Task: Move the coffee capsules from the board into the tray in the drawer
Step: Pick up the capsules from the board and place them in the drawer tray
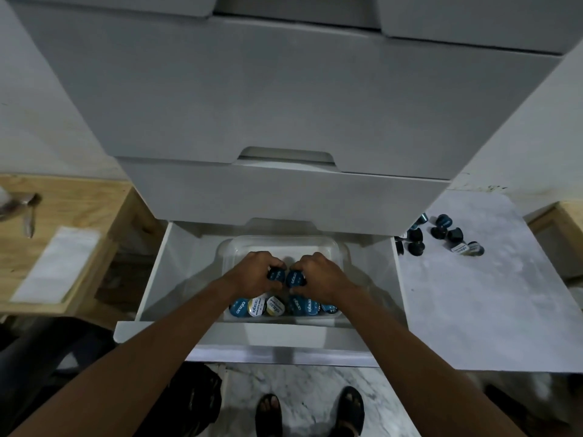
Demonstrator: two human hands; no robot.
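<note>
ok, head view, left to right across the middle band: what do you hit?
Spoon → white paper pad on the wooden tray → left hand with a capsule → right hand with a capsule, both over the clear tray in the open drawer → loose capsules on the white board.

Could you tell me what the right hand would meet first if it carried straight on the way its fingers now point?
The right hand, shut on a blue capsule, points left toward the left hand. It would probably first meet that hand's own capsule, which sits close beside it over the tray; depth is unclear.
</note>
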